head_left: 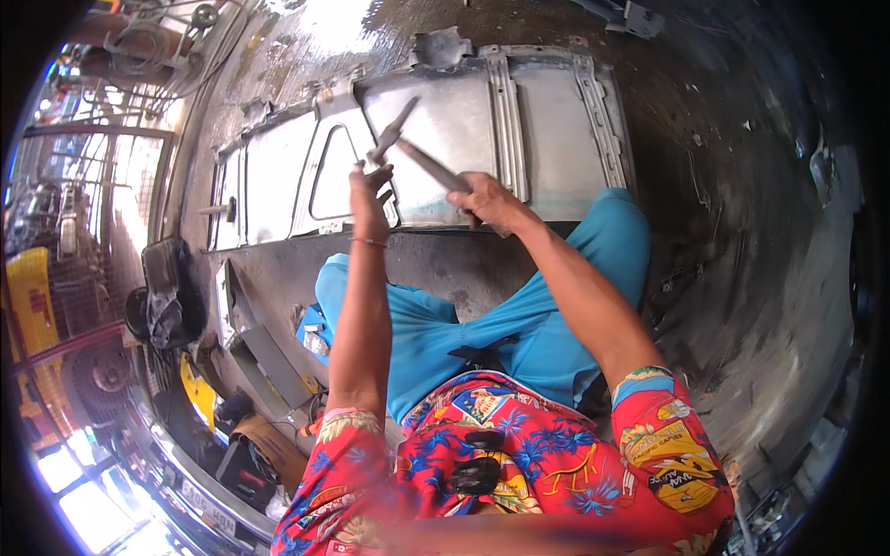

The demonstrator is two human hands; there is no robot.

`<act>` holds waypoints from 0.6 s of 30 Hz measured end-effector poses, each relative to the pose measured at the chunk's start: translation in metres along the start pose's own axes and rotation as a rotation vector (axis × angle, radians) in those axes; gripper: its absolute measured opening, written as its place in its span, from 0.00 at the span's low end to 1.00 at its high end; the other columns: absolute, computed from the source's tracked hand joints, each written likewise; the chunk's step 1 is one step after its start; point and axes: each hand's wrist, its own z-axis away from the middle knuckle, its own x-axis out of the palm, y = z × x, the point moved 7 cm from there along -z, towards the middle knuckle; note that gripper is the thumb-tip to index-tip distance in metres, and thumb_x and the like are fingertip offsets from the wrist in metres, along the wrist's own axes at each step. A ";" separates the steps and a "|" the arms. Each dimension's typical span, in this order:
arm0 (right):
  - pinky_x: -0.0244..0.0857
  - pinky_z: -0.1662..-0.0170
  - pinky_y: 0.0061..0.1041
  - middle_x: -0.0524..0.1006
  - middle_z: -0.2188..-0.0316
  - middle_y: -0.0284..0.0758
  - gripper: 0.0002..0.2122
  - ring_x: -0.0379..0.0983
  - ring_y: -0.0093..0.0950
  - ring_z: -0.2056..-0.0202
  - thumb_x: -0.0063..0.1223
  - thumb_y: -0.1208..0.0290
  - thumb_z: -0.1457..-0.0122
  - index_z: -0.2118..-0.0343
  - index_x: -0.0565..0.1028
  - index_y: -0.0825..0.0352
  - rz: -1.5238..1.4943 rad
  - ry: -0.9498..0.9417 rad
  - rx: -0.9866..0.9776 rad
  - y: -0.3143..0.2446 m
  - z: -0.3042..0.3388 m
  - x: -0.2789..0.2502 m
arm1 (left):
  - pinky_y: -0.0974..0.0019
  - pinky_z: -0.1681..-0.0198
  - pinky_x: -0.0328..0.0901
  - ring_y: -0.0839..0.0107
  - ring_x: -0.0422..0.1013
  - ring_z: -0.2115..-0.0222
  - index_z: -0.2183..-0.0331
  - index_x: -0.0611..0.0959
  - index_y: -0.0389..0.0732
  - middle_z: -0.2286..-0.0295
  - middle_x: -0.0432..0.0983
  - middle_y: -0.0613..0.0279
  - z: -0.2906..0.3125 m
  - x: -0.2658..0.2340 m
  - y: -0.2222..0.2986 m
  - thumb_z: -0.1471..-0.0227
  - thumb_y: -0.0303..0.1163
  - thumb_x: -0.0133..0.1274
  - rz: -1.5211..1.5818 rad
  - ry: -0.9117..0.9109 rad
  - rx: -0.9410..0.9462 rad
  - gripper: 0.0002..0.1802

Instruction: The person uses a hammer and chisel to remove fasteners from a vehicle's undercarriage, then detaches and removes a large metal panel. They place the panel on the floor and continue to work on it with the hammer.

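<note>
My right hand (487, 199) is wrapped round the wooden handle of a hammer (432, 167). Its long dark head, narrowing toward the far end, is over a bare metal panel (445, 107). My left hand (369, 206) is just below the near end of the hammer head, its fingers curled. Whatever those fingers hold is too small and blurred to name. Lying in front of my crossed legs, the silvery panel has raised ribs, a triangular outline and bent tabs along its far edge. Another hammer-like tool (225, 210) lies across the panel's left end.
Dark, stained concrete floor (723, 269) surrounds the panel. To my left are a black bag-like bundle (171, 295), a grey metal box (269, 366) and a brown cardboard piece (269, 445). A wire mesh frame (102, 222) stands farther left, with hoses (153, 60) at the far left.
</note>
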 end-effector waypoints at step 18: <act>0.71 0.78 0.31 0.76 0.74 0.36 0.10 0.74 0.26 0.80 0.55 0.69 0.30 0.58 0.72 0.73 0.101 0.700 0.200 0.055 0.001 -0.097 | 0.26 0.27 0.38 0.41 0.37 0.23 0.25 0.58 0.46 0.24 0.39 0.40 0.066 0.102 -0.070 0.33 0.56 0.46 -1.508 -0.087 0.307 0.44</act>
